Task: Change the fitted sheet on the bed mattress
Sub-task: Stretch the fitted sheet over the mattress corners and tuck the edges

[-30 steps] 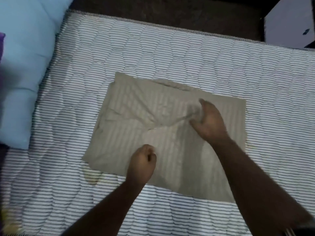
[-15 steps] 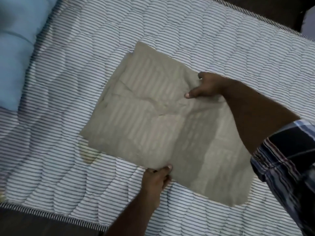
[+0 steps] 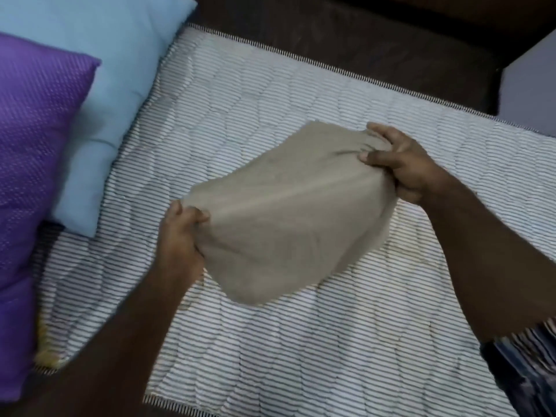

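Purple fabric is seen first, at the far left: a purple pillow (image 3: 33,164) with a fine dotted weave, laid partly over a light blue pillow (image 3: 120,94) that sits just beside it at the head end of the bed. Both are rested on the bare mattress (image 3: 301,341), which is covered in thin black and white stripes with a wavy quilted pattern (no sheet is fitted on it yet, so the ticking is fully exposed). A yellowish stain can be made out near the mattress's lower left edge, though it's too blurry for more to be said.

Moving toward the middle, the left hand (image 3: 180,239) is curled tight around the left end of a folded beige sheet (image 3: 288,212), with the thumb pressed on top and the cloth bunched under it. The sheet is held up off the mattress, stretched between the two hands and sagging a bit in the middle, over the centre of the bed. Its surface looks smeared, so the weave can't really be told.

Further right, the right hand (image 3: 400,164) is clamped on the sheet's upper right end, fabric gathered between thumb and fingers. A plaid sleeve (image 3: 526,371) is visible at the lower right corner. Dark bed frame (image 3: 346,31) is seen past the far edge of the mattress.
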A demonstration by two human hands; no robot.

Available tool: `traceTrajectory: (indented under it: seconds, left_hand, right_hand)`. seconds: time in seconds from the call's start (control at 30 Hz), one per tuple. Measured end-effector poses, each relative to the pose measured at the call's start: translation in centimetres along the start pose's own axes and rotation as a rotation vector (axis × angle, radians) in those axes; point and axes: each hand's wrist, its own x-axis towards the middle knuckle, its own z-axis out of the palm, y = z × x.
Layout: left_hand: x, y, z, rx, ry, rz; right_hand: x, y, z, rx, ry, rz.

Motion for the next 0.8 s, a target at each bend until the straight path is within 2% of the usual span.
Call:
traceTrajectory:
  seconds: [0.17, 0.3, 0.37, 0.43, 0.53, 0.57, 0.67, 0.73, 0.8]
  left_hand:
    - [1.4, 8.9, 2.2, 0.109, -0.104, 0.295]
    - [0.6, 8.0, -0.2, 0.361, -0.121, 0.354]
    - [-0.2, 5.0, -2.6, 0.538, -0.096, 0.292]
    - [-0.5, 0.7, -6.8, 0.759, -0.086, 0.152]
    - [-1.2, -6.1, -14.4, 1.147, -0.212, -0.139]
    - [-2.1, -7.5, -15.6, 1.182, -0.204, -0.206]
    - [-2.5, -9.2, -16.0, 1.047, 0.015, -0.190]
    - [-1.7, -8.9, -14.2, 0.900, 0.147, -0.144]
    - [-0.8, -8.1, -11.6, 0.778, 0.141, -0.155]
  right_hand:
    - [-4.9, -6.3, 0.4, 0.135, 0.146, -0.269]
    - [-10.0, -3.1, 1.4, 0.090, 0.184, -0.343]
    - [-12.2, 2.0, 2.3, 0.057, 0.224, -0.266]
    - [-14.5, 8.9, 3.6, -0.074, 0.247, -0.126]
    - [-18.8, 19.0, 5.7, -0.297, 0.197, 0.124]
    - [-19.9, 21.6, 6.3, -0.315, 0.210, 0.208]
    - [-20.6, 24.2, 8.0, -0.209, 0.425, 0.318]
    - [-19.0, 23.0, 8.7, -0.105, 0.581, 0.291]
    - [-16.7, 21.1, 8.8, 0.034, 0.608, 0.248]
